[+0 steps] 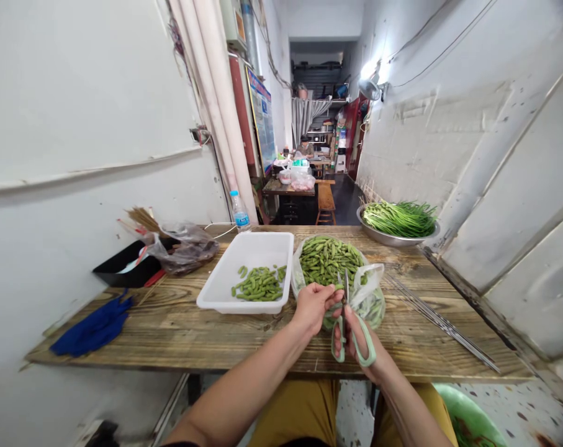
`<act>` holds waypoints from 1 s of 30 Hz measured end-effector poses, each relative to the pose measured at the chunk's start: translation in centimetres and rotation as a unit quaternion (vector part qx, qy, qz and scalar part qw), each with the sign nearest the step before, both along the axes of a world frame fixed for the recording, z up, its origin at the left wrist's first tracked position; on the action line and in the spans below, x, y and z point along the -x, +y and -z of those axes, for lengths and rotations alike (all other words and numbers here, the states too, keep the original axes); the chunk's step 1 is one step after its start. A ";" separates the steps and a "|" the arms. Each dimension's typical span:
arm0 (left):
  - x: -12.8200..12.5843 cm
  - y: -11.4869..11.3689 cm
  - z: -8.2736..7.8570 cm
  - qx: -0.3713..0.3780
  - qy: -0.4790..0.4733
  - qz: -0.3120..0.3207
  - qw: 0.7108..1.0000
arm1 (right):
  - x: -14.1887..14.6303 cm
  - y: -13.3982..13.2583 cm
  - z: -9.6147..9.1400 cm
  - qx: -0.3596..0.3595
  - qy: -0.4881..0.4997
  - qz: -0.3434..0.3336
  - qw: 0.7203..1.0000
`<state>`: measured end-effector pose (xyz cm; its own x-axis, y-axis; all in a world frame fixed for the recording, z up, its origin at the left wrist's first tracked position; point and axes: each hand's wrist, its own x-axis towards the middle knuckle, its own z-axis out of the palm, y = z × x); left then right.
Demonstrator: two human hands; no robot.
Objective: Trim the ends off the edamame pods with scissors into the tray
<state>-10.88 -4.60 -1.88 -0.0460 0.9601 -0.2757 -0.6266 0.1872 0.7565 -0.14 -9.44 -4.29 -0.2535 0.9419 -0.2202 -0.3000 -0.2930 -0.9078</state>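
Observation:
Between the fingertips of my left hand [315, 305] is a green soybean pod [339, 287], pinched in front of the scissor blades. My right hand [355, 335] grips scissors [365, 344] with pale green handles, their blades pointing away from me and slightly apart. Both hands are over the near edge of a clear plastic bag [377, 292] heaped with green pods [330, 257]. To the left stands a white plastic tub [216, 292], with a smaller pile of pods [260, 284] in its near right part.
On the wooden table [183, 335] lie metal skewers [444, 323] at right and a blue cloth [92, 326] at left. A metal bowl of green stalks [400, 220], a water bottle [239, 212], a black tray [118, 264] and a plastic bag [183, 248] stand farther back. A person [305, 148] sits far off.

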 end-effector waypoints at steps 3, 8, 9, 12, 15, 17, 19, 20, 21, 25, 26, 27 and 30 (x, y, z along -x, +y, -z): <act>-0.3 0.0 0.1 -0.011 0.007 0.002 1.000 | -0.2 0.2 -0.1 -0.013 -0.059 0.013 0.998; 1.8 1.4 0.8 -0.049 0.079 -0.039 0.995 | -0.4 0.3 0.3 0.025 -0.115 0.017 0.993; 3.0 1.8 0.8 -0.072 0.133 -0.084 0.985 | -0.5 0.3 0.5 0.029 -0.105 0.018 0.994; 7.1 3.0 0.5 -0.141 0.410 -0.247 0.866 | -0.8 0.2 0.9 0.042 -0.023 0.003 0.999; 9.1 3.9 -0.2 -0.150 0.660 -0.247 0.693 | -1.1 0.2 1.3 0.058 0.056 -0.030 0.996; 8.3 4.7 -0.4 -0.164 0.738 -0.163 0.634 | -1.2 0.2 1.5 0.064 0.072 -0.039 0.995; 6.2 5.9 -0.2 -0.177 0.775 -0.039 0.605 | -1.2 0.3 1.7 0.068 0.069 -0.037 0.995; 4.9 6.6 0.1 -0.172 0.791 0.014 0.587 | -1.2 0.3 1.8 0.070 0.064 -0.034 0.995; 3.8 7.4 0.4 -0.155 0.808 0.051 0.566 | -1.2 0.2 1.8 0.071 0.057 -0.031 0.995; 0.7 10.3 1.7 -0.080 0.844 0.081 0.524 | -1.3 0.0 1.8 0.061 0.020 -0.026 0.998; 0.4 10.7 1.9 -0.071 0.845 0.076 0.524 | -1.4 0.0 1.8 0.056 0.014 -0.024 0.998; 0.3 11.1 2.1 -0.066 0.846 0.073 0.524 | -1.4 -0.1 1.7 0.052 0.012 -0.022 0.998; 0.4 11.4 2.5 -0.049 0.849 0.076 0.521 | -1.5 -0.1 1.6 0.049 0.013 -0.018 0.999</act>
